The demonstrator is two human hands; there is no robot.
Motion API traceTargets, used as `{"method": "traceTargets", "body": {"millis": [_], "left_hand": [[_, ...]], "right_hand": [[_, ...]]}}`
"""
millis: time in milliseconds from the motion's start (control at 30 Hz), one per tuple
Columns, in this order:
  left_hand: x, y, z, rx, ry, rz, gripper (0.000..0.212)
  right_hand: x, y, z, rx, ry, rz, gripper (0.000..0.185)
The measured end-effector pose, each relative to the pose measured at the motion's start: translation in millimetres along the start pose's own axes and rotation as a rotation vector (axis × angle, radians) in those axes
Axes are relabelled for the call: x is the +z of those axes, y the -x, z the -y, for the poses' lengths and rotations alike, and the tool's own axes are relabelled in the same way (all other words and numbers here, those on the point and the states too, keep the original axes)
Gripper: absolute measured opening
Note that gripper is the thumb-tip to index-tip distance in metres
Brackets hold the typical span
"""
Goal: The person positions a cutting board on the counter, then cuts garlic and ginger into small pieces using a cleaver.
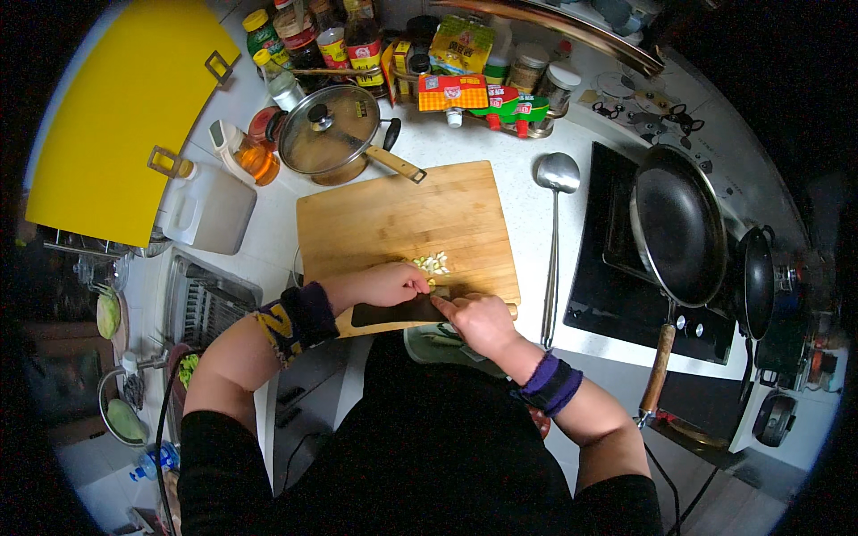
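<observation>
A wooden cutting board lies before me on the white counter. On its lower part is a small heap of pale chopped pieces, perhaps garlic or scallion. A wide dark knife blade rests near the board's front edge. My right hand is closed at the right end of the blade, with a wooden handle end showing beside it. My left hand is just above the blade, fingertips bent down at a small yellowish piece; its exact hold is hidden.
A lidded pot stands behind the board, its lid overlapped by a wooden handle. A steel ladle lies to the right, beside a black cooktop with a frying pan. Bottles and sauce pouches line the back; a sink is left.
</observation>
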State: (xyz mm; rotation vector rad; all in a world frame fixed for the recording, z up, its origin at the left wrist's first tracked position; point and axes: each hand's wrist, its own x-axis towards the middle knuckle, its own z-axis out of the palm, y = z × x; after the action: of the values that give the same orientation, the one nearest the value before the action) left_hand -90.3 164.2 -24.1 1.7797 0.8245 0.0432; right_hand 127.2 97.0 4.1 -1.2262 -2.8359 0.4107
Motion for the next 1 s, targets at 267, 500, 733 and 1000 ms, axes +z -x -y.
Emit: {"method": "traceTargets", "body": {"millis": [267,500,733,1000], "left_hand": [[1.0,-19.0,-2.2,-0.091,-0.056,0.029,0.017],[-0.6,-14.1,-0.4,-0.071,-0.109,-0.112,0.017],[-19.1,-6.1,17.1,-0.084,-0.071,-0.221,0.017],[4.0,13.7,22.8,-0.174,0.106,-0.451,0.018]], "right_hand": [[-1.6,2.9,-0.7,-0.027,0.010,-0.050,0.039],[0.3,8.3,-4.2,-0.029,0.035,-0.055,0.040],[-8.7,21.7,-14.4,-0.019,-0.024,-0.057,0.043],[-16.6,53.1,-41.8,0.285,-0.144,-0.195,0.038]]}}
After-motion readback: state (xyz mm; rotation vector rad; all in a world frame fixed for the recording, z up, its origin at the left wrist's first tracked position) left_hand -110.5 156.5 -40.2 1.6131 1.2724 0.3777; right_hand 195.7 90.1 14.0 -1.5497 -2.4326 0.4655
